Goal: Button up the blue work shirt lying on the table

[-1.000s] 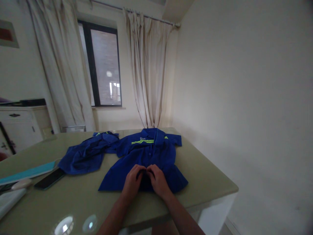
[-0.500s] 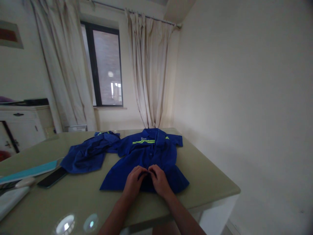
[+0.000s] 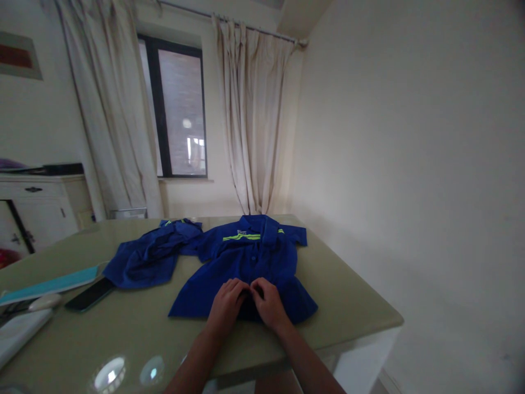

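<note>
A dark blue short-sleeved shirt with yellow-green chest stripes lies spread on the table, its collar towards the window. At the lower part of its buttoned front, my left hand pinches the cloth between thumb and fingers. My right hand pinches the same front edge right beside it, the fingertips of both hands almost meeting. Whatever small part is between the fingertips is hidden by them. One round button shows on the front just above my hands. A second blue garment lies crumpled to the left, against the shirt's sleeve.
On the left of the glossy table lie a black phone, a light blue face mask, a white computer mouse and a white flat object. A wall runs along the right; a curtained window is behind.
Both hands stay at the same place on the shirt front, with only slight finger movement. The whole view has shifted a little; the clothes lie as before.
</note>
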The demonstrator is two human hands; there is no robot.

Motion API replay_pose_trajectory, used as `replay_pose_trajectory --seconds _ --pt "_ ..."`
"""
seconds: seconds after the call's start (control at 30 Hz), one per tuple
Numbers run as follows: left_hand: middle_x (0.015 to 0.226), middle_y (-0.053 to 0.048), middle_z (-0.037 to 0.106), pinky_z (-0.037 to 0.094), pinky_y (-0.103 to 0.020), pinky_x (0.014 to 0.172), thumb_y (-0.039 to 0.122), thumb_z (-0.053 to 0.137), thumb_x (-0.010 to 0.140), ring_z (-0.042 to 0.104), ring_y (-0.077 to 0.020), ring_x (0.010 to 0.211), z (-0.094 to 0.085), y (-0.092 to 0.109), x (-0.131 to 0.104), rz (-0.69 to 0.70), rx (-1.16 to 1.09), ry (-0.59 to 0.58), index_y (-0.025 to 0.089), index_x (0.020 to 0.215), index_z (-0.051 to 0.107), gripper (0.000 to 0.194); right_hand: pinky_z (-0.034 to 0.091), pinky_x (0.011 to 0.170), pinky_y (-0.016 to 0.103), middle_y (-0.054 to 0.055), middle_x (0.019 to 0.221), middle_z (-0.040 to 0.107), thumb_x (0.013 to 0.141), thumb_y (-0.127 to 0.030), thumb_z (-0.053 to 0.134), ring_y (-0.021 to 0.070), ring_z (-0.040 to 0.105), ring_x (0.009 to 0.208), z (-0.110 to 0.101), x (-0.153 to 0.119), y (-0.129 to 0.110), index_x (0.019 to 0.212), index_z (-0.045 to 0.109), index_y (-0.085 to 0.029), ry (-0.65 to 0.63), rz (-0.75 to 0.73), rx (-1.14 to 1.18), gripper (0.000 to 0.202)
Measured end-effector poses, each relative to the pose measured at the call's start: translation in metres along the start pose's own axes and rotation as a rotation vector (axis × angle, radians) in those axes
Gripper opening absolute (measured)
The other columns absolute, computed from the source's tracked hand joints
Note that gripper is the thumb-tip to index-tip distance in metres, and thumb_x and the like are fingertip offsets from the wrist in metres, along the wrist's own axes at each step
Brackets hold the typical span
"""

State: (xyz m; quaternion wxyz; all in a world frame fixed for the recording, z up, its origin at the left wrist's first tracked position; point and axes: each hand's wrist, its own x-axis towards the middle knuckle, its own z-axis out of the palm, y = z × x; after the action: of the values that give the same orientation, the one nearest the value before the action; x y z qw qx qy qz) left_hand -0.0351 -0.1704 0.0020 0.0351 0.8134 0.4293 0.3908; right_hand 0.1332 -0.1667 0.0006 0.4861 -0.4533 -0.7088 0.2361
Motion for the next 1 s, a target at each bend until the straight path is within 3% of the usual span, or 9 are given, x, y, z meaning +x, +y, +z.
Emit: replay_pose_trajectory --seconds 0.13,0.37,0.6,1.0 --pt "0.098 -0.003 0.072 0.05 -0.039 0.088 0.014 0.059 0.093 0.063 -0.0222 0.093 -0.0008 -0.001 -0.0008 -0.01 -0.02 0.026 0.025 0.098 0.069 0.015 0.044 0.07 0.026 0.002 0.077 0.066 0.087 -0.02 0.055 0.0182 0.061 0.074 -0.0007 0.0006 -0.001 0.08 0.065 -0.019 0.001 0.033 0.049 0.012" --pt "0.099 -0.004 0.074 0.051 -0.039 0.086 0.017 0.055 0.095 0.063 -0.0225 0.093 -0.0016 -0.0025 -0.0011 0.004 -0.063 0.031 0.027 0.106 0.074 0.024 0.043 0.067 0.025 0.002 0.074 0.066 0.084 -0.021 0.057 0.0171 0.059 0.071 -0.0009 0.0041 0.0024 0.078 0.068 -0.018 0.004 0.066 0.077 0.013" --pt "0.1 -0.003 0.074 0.051 -0.04 0.089 0.009 0.052 0.091 0.064 -0.0231 0.097 0.001 -0.0081 -0.0009 -0.042 -0.074 0.067 0.027 0.106 0.073 0.031 0.043 0.065 0.025 0.001 0.072 0.066 0.085 -0.023 0.06 0.0163 0.059 0.069 0.0004 -0.0006 0.001 0.077 0.069 -0.019 -0.022 0.066 0.049 0.012" --pt "0.097 -0.003 0.075 0.049 -0.041 0.088 0.023 0.058 0.094 0.064 -0.024 0.094 -0.0015 -0.0056 0.0002 -0.093 -0.096 0.043 0.027 0.101 0.073 0.017 0.047 0.069 0.026 0.003 0.077 0.07 0.088 -0.03 0.059 0.0183 0.064 0.073 -0.0036 0.0007 -0.0074 0.08 0.068 -0.019 0.066 0.092 0.09 0.016"
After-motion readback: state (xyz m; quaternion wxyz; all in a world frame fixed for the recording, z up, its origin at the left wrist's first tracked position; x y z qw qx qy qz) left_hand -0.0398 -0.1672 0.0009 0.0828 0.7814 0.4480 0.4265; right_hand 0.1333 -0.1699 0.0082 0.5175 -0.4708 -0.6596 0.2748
